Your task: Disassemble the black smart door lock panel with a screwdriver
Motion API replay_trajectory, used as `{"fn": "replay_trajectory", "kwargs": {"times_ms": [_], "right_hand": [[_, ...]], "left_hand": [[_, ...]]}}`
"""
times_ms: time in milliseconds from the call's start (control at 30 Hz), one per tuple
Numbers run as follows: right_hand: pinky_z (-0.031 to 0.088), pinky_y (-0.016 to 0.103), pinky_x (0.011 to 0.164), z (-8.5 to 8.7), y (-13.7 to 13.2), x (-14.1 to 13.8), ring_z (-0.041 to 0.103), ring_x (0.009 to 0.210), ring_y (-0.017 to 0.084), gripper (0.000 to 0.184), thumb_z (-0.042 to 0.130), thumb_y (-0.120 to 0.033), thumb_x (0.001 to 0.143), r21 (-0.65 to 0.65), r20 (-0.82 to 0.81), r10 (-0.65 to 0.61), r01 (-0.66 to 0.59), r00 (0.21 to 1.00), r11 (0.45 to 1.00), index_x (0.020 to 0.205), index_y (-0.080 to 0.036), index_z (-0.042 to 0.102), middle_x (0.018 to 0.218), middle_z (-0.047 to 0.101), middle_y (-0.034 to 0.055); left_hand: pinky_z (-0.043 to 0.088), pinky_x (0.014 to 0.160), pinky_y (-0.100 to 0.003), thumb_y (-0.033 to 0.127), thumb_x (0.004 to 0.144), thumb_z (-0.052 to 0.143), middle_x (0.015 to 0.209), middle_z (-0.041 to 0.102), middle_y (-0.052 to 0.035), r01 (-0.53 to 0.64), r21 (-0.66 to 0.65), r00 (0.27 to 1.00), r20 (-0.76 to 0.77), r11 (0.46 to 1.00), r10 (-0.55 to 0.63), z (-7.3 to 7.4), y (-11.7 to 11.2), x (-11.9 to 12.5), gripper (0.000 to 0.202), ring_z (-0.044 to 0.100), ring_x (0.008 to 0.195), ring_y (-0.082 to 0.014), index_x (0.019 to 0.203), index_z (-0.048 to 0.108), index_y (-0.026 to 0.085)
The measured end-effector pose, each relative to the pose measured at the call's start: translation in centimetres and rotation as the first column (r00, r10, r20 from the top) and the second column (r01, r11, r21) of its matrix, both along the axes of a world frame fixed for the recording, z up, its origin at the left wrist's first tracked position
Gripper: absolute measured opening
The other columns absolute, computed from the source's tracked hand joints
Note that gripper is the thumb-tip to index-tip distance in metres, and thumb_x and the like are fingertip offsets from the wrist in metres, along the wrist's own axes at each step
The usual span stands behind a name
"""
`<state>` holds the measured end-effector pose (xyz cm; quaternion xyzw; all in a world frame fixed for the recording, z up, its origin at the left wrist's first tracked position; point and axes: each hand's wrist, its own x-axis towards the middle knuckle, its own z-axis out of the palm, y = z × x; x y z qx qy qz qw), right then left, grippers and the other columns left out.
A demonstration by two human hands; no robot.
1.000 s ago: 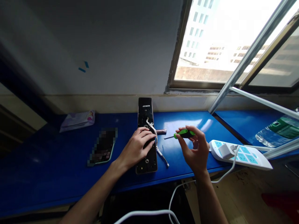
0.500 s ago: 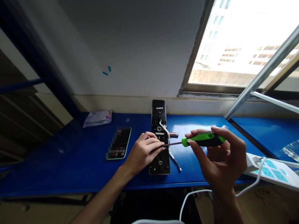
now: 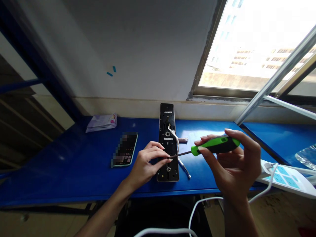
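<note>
A long black panel (image 3: 168, 125), like the back of a door lock body, lies on the blue table with small holes and metal posts showing. A white-wrapped cable (image 3: 174, 133) runs out of it over its right side. My right hand (image 3: 234, 161) grips a green and black screwdriver (image 3: 214, 145), its shaft pointing left over the panel. My left hand (image 3: 149, 161) reaches over the panel from the left, thumb and fingertips pinched together at the screwdriver's tip. Whatever is in that pinch is too small to make out.
A phone (image 3: 125, 149) lies left of the panel, with a tissue pack (image 3: 101, 122) behind it. Beside the panel's right edge is a dark cylindrical piece (image 3: 183, 140). A white power strip (image 3: 287, 177) with a plugged-in cable (image 3: 261, 192) sits at the right.
My left fingertips and the screwdriver's tip have shifted slightly left and toward me over the panel. The shaft now slants more steeply. The whole view has shifted slightly.
</note>
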<state>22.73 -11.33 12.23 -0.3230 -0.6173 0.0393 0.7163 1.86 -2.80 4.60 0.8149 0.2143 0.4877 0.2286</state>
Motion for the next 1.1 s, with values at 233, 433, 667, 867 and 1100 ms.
{"fn": "replay_trajectory", "kwargs": {"times_ms": [233,433,667,867,1100], "right_hand": [[0.071,0.038,0.08,-0.3,-0.2,-0.9,0.081,0.088,0.02,0.068,0.08,0.007,0.08,-0.06,-0.013,0.066,-0.067,0.998,0.996,0.136,-0.029,0.064,0.103,0.079,0.0004],[0.068,0.041,0.088,-0.7,-0.2,-1.7,0.08,0.095,0.021,0.071,0.08,0.003,0.083,-0.11,0.159,0.122,-0.106,0.98,0.988,0.143,-0.031,0.063,0.108,0.079,0.0025],[0.065,0.029,0.083,-1.1,0.0,-3.1,0.079,0.093,0.017,0.057,0.079,-0.003,0.089,-0.136,0.373,0.143,-0.098,0.917,0.986,0.139,-0.024,0.064,0.114,0.08,0.007],[0.064,0.027,0.081,-1.0,0.2,-4.0,0.079,0.099,0.017,0.052,0.078,-0.004,0.091,-0.111,0.461,0.144,-0.104,0.876,0.988,0.138,-0.022,0.062,0.118,0.08,0.0092],[0.063,0.027,0.073,-1.9,0.1,-4.3,0.077,0.089,0.018,0.044,0.083,-0.012,0.089,-0.052,0.52,0.012,0.018,0.854,0.998,0.129,-0.022,0.068,0.108,0.079,0.0083]], "left_hand": [[0.058,0.091,-0.033,0.016,0.088,0.084,0.089,0.082,-0.001,0.019,-0.002,1.0,-0.011,1.0,-0.019,-0.7,-0.9,-1.0,0.01,0.067,0.101,-0.0214,0.094,0.079,0.022],[0.058,0.101,-0.039,0.022,0.091,0.082,0.117,0.077,-0.0053,-0.002,-0.038,0.991,-0.134,0.999,-0.004,-1.8,-2.6,-2.9,0.028,0.064,0.117,-0.0239,0.118,0.079,0.028],[0.058,0.108,-0.044,0.025,0.089,0.083,0.13,0.07,-0.0068,-0.045,-0.009,0.975,-0.218,0.999,0.042,-3.6,-3.4,-4.4,0.036,0.063,0.124,-0.0265,0.125,0.077,0.031],[0.059,0.107,-0.044,0.025,0.089,0.083,0.129,0.07,-0.0078,-0.053,0.004,0.974,-0.22,0.999,0.053,-4.3,-3.3,-4.5,0.034,0.062,0.124,-0.0274,0.123,0.076,0.028],[0.058,0.11,-0.044,0.029,0.092,0.08,0.132,0.067,-0.0072,-0.058,-0.037,0.963,-0.266,0.998,0.046,-4.5,-3.3,-4.7,0.031,0.063,0.126,-0.0268,0.123,0.076,0.03]]}}
